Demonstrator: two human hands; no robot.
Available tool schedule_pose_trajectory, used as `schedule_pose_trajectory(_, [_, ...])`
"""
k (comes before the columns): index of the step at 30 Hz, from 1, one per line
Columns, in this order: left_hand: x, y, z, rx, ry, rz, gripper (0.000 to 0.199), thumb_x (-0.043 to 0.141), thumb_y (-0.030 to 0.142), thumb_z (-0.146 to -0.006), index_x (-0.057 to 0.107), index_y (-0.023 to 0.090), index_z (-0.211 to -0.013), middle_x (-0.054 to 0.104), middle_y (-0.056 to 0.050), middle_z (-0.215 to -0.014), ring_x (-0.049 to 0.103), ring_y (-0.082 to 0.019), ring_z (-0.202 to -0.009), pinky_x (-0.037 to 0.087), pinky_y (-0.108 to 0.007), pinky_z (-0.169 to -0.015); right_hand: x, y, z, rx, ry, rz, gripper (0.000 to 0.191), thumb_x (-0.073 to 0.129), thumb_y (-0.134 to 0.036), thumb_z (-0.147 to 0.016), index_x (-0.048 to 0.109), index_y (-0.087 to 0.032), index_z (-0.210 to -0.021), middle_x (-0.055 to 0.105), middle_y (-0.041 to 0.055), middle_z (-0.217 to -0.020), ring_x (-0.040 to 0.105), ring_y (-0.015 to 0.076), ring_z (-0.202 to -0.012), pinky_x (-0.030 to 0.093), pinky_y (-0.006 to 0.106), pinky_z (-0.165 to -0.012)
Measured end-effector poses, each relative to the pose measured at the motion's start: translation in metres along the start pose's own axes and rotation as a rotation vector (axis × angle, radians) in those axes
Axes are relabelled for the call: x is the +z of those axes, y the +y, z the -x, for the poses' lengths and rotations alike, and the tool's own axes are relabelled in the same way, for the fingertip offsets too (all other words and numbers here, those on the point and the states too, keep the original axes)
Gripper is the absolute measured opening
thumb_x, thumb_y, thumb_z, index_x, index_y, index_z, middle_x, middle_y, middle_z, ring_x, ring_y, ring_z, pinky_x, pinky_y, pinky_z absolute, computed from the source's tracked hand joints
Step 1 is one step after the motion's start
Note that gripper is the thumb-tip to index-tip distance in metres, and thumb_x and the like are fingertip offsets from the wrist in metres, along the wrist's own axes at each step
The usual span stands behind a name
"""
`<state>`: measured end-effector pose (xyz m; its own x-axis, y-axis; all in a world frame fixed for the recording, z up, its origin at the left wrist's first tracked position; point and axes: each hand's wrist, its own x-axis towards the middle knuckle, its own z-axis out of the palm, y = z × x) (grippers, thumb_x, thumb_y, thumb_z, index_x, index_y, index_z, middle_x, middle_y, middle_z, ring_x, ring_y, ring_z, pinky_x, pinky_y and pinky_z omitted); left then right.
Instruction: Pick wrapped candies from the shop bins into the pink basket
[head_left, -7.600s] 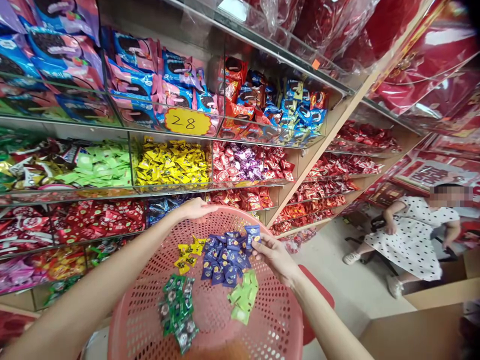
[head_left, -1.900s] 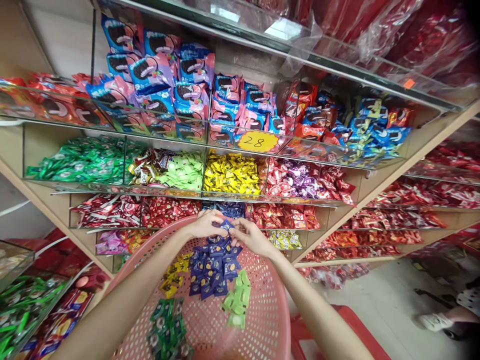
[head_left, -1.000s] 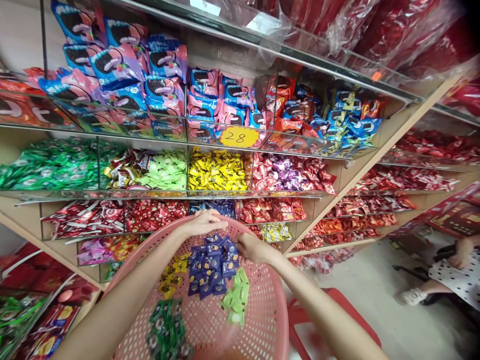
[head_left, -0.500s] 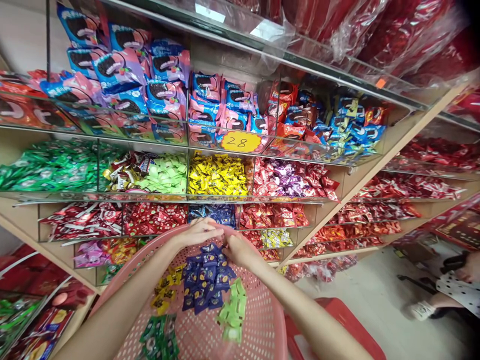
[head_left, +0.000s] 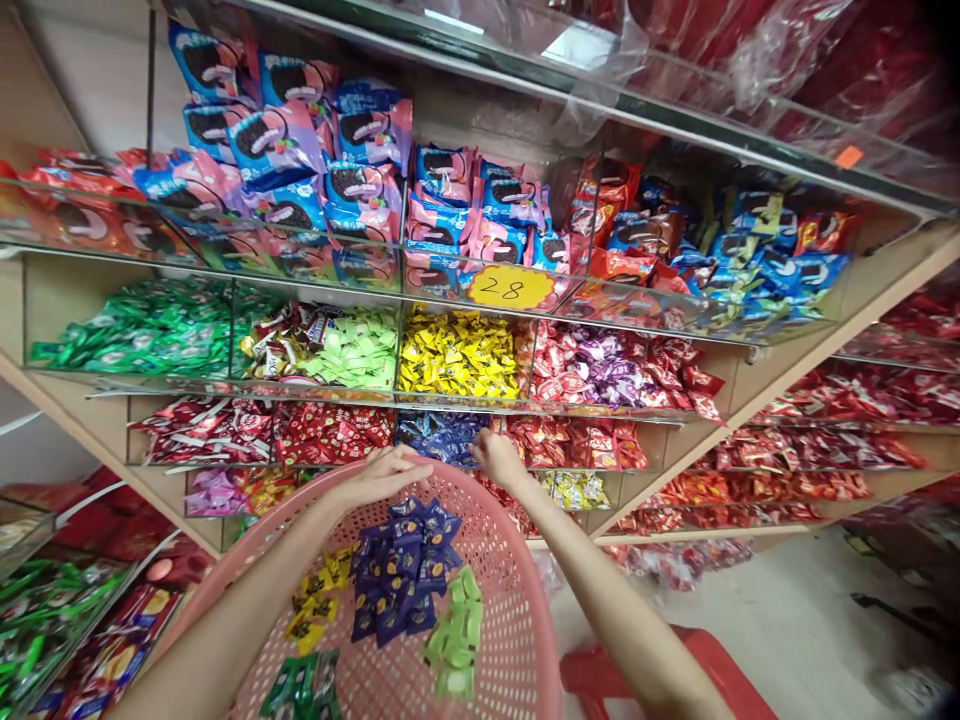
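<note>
"28" — handwritten in dark strokes on a yellow tag point(head_left: 512, 288) with scalloped edges.

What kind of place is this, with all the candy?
Probably a candy shop. Wrapped sweets are heaped in shelves, mostly sorted by kind, a yellow tag reads 28, perhaps a price, and a pink basket holds small candy piles.

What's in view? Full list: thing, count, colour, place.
shelving: uncounted, beige, background
perforated basket: one, pink, front centre
wrapped candies: four groups, purple-blue, yellow, light green, dark green, inside basket
shelf candies: uncounted, mixed colours, lower bins
sandwich-cookie packets: uncounted, mostly blue-pink, upper shelf
28 sign: one, yellow, shelf front
plastic-wrapped goods: uncounted, red, top right
side packets: uncounted, green and mixed, lower left
stool: one, red, lower right
left hand: one, bare, basket rim
right hand: one, bare, blue-candy bin
</note>
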<state>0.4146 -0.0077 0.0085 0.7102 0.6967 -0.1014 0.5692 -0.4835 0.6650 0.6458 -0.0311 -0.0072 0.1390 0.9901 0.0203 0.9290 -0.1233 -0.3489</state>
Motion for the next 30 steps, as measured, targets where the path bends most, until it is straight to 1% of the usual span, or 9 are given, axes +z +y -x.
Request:
schedule_pose_trajectory(2, [-0.002,-0.004,0.004,-0.024,0.018,0.003,0.049,0.030,0.062,-0.081,0.069,0.031,-0.080,0.052,0.003,-0.110,0.038,-0.021,-0.110,0.012,-0.038,-0.101,0.019,-0.007,-0.020,0.034,-0.037,0.066,0.023,0.048,-0.027,-0.082,0.052,-0.017,-0.103,0.062,0.0118,-0.096,0.061,0.0193,-0.088,0.040,0.023,-0.068])
schedule_pose_trajectory(4, [-0.004,-0.006,0.008,-0.050,0.034,0.002,0.049,0.031,0.062,-0.080,0.069,0.031,-0.079,0.052,0.003,-0.110,0.038,-0.022,-0.110,0.011,-0.038,-0.101,0.036,-0.012,-0.038,0.076,-0.057,0.091,0.029,0.049,-0.026,-0.081,0.051,-0.014,-0.108,0.061,0.0152,-0.102,0.059,0.0223,-0.095,0.041,0.027,-0.073])
schedule_pose_trajectory(7, [-0.008,-0.010,0.015,-0.058,0.061,0.003,0.048,0.031,0.061,-0.081,0.069,0.032,-0.079,0.052,0.004,-0.110,0.038,-0.022,-0.110,0.012,-0.037,-0.100,0.055,-0.011,-0.057,0.153,-0.095,0.114,0.033,0.053,-0.023,-0.079,0.051,-0.009,-0.109,0.060,0.0195,-0.103,0.058,0.0251,-0.097,0.043,0.030,-0.075])
schedule_pose_trajectory(10, [-0.012,-0.012,0.020,-0.050,0.087,0.001,0.046,0.031,0.061,-0.081,0.069,0.034,-0.080,0.053,0.005,-0.107,0.039,-0.021,-0.109,0.014,-0.037,-0.100,0.066,-0.006,-0.066,0.206,-0.124,0.112,0.032,0.054,-0.019,-0.077,0.053,-0.007,-0.107,0.060,0.0215,-0.103,0.058,0.0257,-0.097,0.044,0.031,-0.076])
schedule_pose_trajectory(13, [-0.015,-0.012,0.022,-0.071,0.104,-0.003,0.047,0.032,0.062,-0.080,0.069,0.033,-0.080,0.053,0.004,-0.108,0.039,-0.021,-0.109,0.014,-0.037,-0.099,0.071,-0.002,-0.068,0.227,-0.119,0.090,0.034,0.055,-0.016,-0.075,0.053,-0.007,-0.108,0.060,0.0217,-0.103,0.058,0.0256,-0.097,0.045,0.031,-0.076])
schedule_pose_trajectory(19, [-0.017,-0.005,0.018,-0.069,0.099,0.003,0.049,0.031,0.062,-0.080,0.069,0.032,-0.079,0.051,0.004,-0.111,0.037,-0.022,-0.112,0.012,-0.037,-0.100,0.070,-0.002,-0.063,0.246,-0.046,-0.005,0.040,0.060,-0.018,-0.071,0.052,-0.008,-0.109,0.060,0.0207,-0.102,0.060,0.0256,-0.093,0.046,0.029,-0.071])
schedule_pose_trajectory(23, [-0.014,-0.001,0.011,-0.041,0.101,0.001,0.048,0.031,0.061,-0.081,0.069,0.031,-0.078,0.052,0.004,-0.111,0.038,-0.022,-0.111,0.011,-0.038,-0.101,0.072,0.004,-0.060,0.274,0.006,-0.110,0.028,0.057,-0.018,-0.072,0.058,-0.011,-0.099,0.064,0.0172,-0.094,0.062,0.0228,-0.086,0.045,0.025,-0.066])
schedule_pose_trajectory(26, [-0.013,0.003,0.009,-0.045,0.101,0.004,0.048,0.032,0.061,-0.081,0.069,0.031,-0.078,0.052,0.003,-0.111,0.039,-0.022,-0.110,0.012,-0.038,-0.100,0.073,0.008,-0.057,0.275,0.057,-0.217,0.019,0.052,-0.015,-0.074,0.061,-0.013,-0.090,0.065,0.0146,-0.087,0.064,0.0193,-0.076,0.044,0.022,-0.059])
schedule_pose_trajectory(30, [-0.013,0.005,0.009,-0.053,0.091,0.011,0.048,0.031,0.061,-0.081,0.069,0.032,-0.078,0.052,0.003,-0.110,0.039,-0.022,-0.110,0.011,-0.038,-0.101,0.069,0.005,-0.051,0.220,0.122,-0.386,0.018,0.046,-0.013,-0.075,0.061,-0.013,-0.085,0.066,0.0098,-0.076,0.062,0.0143,-0.056,0.042,0.020,-0.047])
